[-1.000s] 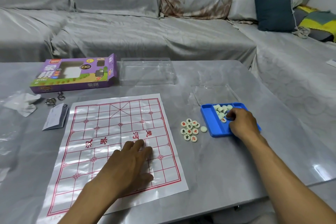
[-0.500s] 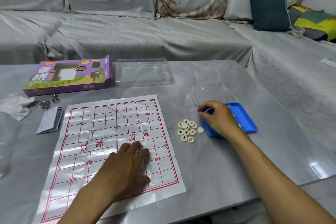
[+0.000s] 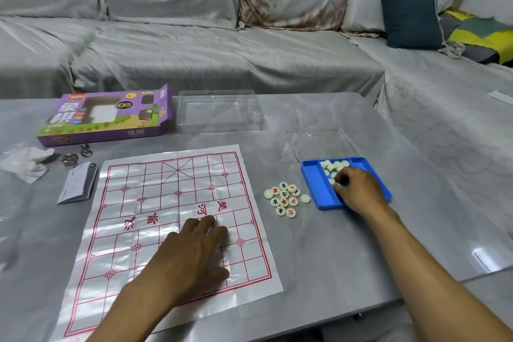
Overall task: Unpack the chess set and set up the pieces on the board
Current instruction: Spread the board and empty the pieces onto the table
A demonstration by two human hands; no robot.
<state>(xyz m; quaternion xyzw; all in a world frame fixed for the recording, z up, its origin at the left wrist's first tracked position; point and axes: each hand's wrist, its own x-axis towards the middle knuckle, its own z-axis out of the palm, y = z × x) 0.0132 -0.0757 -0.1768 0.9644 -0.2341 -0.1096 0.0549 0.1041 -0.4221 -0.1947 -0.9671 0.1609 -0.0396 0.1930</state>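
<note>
A white plastic board sheet with a red grid lies flat on the grey table. My left hand rests palm down on its near right part, fingers spread. Right of the sheet sits a cluster of round cream pieces with red and black characters. Further right is a blue tray holding several more pieces. My right hand is inside the tray, fingertips pinched around pieces at its middle; what they hold is partly hidden.
A purple chess box lies at the back left, a clear plastic lid beside it. A second clear cover lies behind the tray. A leaflet, metal rings and crumpled wrap sit left. A covered sofa stands behind.
My right hand went from the tray left toward the loose pieces and has come back into the tray. One more piece lies at the cluster's right. The left hand stayed put.
</note>
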